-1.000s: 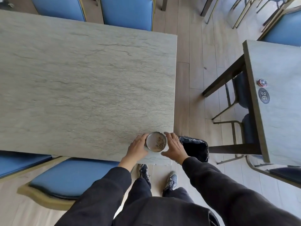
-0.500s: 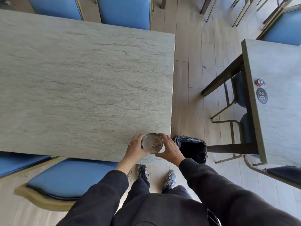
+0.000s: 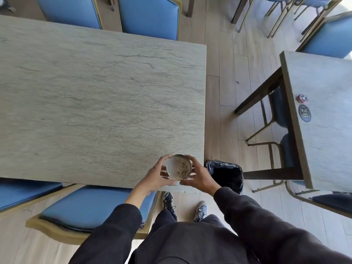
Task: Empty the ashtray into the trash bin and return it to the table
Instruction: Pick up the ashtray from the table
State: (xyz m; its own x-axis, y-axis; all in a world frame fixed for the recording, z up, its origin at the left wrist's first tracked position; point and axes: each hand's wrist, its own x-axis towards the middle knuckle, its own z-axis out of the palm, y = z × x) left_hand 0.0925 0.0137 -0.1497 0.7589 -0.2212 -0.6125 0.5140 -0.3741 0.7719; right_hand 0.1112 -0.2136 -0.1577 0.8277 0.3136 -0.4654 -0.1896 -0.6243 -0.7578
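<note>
A round metal ashtray (image 3: 178, 167) with a small heap of brownish ash and scraps inside is held between both hands over the near right corner of the grey stone-look table (image 3: 99, 103). My left hand (image 3: 155, 177) grips its left side and my right hand (image 3: 200, 176) grips its right side. The ashtray looks lifted slightly and tilted toward me. A small trash bin with a black liner (image 3: 226, 175) stands on the floor just right of the table corner, close to my right hand.
Blue padded chairs stand at the near side (image 3: 91, 204) and far side (image 3: 150, 16) of the table. A second table (image 3: 327, 119) with a number disc and a small red object is on the right. Wooden floor runs between the tables.
Both hands have closed around the ashtray and raised it a little off the table corner, tilting it toward me. The bin has not moved.
</note>
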